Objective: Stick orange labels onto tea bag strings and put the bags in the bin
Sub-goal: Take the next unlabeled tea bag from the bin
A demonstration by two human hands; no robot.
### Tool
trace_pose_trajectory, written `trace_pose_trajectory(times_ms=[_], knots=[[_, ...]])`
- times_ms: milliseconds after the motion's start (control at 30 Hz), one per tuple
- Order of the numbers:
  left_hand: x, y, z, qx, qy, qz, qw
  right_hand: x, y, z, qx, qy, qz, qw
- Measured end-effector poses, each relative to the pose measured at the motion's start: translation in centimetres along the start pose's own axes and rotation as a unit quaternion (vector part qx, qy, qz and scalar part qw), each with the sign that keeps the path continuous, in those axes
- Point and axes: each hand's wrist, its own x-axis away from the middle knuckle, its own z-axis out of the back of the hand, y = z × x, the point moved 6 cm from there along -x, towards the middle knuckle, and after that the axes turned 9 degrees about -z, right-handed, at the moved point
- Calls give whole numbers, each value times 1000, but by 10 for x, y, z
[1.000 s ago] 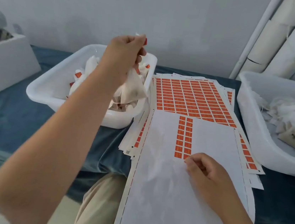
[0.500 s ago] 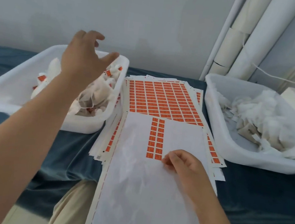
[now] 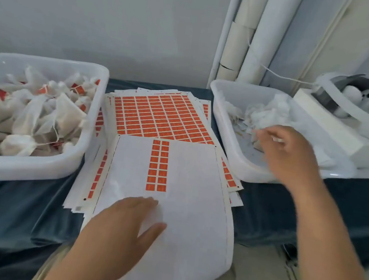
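Note:
The left white bin (image 3: 36,168) holds a heap of tea bags with orange labels (image 3: 43,110). Unlabelled white tea bags (image 3: 266,112) lie in the right white bin (image 3: 235,155). Between the bins lies a stack of label sheets; the top sheet (image 3: 196,187) carries two short columns of orange labels (image 3: 158,167), and a full sheet (image 3: 158,115) lies behind it. My left hand (image 3: 127,221) rests flat and open on the top sheet, just below the labels. My right hand (image 3: 287,150) is inside the right bin, fingers curled at the bags; motion blur hides any grip.
A blue cloth (image 3: 270,211) covers the table. At the far right a white box (image 3: 332,139) stands against the right bin, with a clear container holding a plush toy (image 3: 356,98) on it. White rolls (image 3: 249,43) lean on the wall behind.
My left hand let go of a labelled bag over the left bin and came down onto the sheet. My right hand left the sheet and moved into the right bin. The view swung right.

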Motion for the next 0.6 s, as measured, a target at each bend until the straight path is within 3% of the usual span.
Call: trace_pose_trajectory(times_ms=[100, 167, 200, 267, 433, 600], knots=[[-5, 3, -3, 6, 6, -1, 1000, -57, 50, 5, 287, -93, -105, 948], [-8, 6, -1, 3, 13, -2, 1000, -72, 76, 4, 366, -150, -170, 903], [-11, 7, 0, -4, 12, -1, 1000, -77, 83, 3, 372, -155, -185, 896], [-15, 9, 0, -15, -4, -4, 1000, -83, 88, 2, 337, -124, -175, 916], [-18, 19, 3, -39, -33, -24, 998, -69, 88, 10, 164, 37, -91, 981], [-24, 21, 1, -60, -64, -6, 996, -43, 72, 21, -53, 104, -5, 993]])
